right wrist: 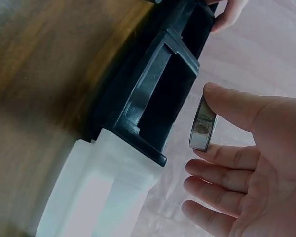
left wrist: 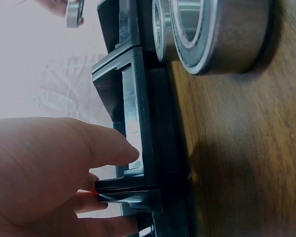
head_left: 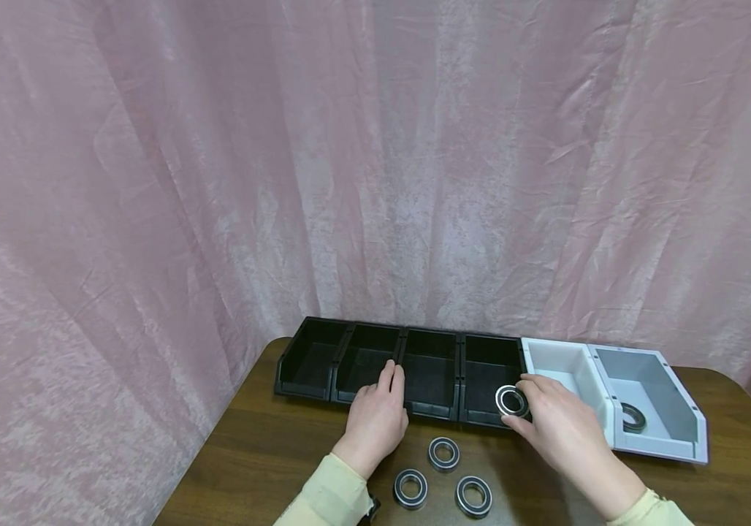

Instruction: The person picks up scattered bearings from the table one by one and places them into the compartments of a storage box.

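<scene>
My right hand pinches a ball bearing between thumb and index finger, above the front of the rightmost black bin. In the right wrist view the bearing shows edge-on, and the other fingers are spread behind it. My left hand reaches over the front of the black bins with its fingers extended, at the divider between the second and third. The left wrist view shows its fingers at the bin rims, holding nothing. Three bearings lie on the table before the bins: one, another and a third.
The black bins stand side by side at the back of the wooden table. To their right come a white bin and a grey bin; the grey one holds a bearing. A pink curtain hangs close behind.
</scene>
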Available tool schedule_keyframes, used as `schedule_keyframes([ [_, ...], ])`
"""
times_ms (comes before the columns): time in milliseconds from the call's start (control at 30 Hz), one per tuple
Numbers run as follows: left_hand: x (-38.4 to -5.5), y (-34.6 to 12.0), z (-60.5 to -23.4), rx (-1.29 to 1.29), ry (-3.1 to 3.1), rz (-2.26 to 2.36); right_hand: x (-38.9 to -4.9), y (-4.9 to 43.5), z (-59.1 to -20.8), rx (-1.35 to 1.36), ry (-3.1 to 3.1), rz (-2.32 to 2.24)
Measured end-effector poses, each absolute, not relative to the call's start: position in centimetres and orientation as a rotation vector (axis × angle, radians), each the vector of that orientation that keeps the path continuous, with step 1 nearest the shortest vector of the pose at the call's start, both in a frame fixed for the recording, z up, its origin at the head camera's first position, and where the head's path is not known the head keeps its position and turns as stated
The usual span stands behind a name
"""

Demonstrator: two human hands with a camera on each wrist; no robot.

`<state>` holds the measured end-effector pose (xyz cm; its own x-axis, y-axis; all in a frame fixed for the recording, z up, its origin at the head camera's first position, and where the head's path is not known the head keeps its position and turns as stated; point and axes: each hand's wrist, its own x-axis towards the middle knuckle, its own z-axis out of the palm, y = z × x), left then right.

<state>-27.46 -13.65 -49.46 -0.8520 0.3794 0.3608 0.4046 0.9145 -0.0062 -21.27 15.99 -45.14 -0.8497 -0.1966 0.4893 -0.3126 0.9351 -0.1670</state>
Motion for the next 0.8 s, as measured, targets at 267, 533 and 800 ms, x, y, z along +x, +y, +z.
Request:
schedule_keyframes([
  [267,-27.4,-13.6,-49.3,-0.575,-2.730,-0.116,-22.8,15.5,-44.9,0.359,-2.649,0.334],
  [533,-27.5,-13.6,-49.3,-0.570,-2.744,-0.111,-23.8,15.2,-44.8,0.366,-2.661,0.319],
  [800,-27.5,-13.6,-49.3,-0.570,-2.747,-0.110,-24.9,15.0,-45.3,0.367,-2.657,0.298],
])
